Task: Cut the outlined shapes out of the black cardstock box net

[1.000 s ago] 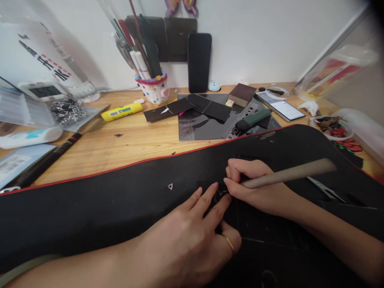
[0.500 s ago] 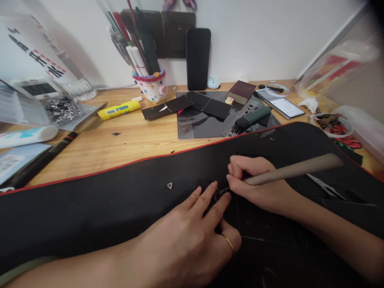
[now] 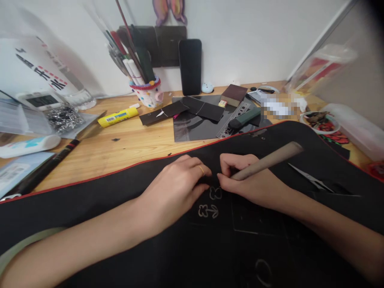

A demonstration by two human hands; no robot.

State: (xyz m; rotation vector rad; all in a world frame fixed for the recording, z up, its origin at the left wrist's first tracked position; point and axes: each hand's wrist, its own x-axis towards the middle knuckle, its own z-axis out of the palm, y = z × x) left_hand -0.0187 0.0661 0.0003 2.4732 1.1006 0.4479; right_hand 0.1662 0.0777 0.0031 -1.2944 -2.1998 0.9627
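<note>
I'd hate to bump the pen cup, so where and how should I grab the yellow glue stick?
Probably pinch the yellow glue stick mid-barrel, across its length, from above and the near side: it lies on its side, and the pen cup stands beyond its right end.

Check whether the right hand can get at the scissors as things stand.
Probably not straight away: the right hand has its fingers around a grey pen-like tool. The scissors show uncovered blades on the black mat, just beyond the forearm.
</note>
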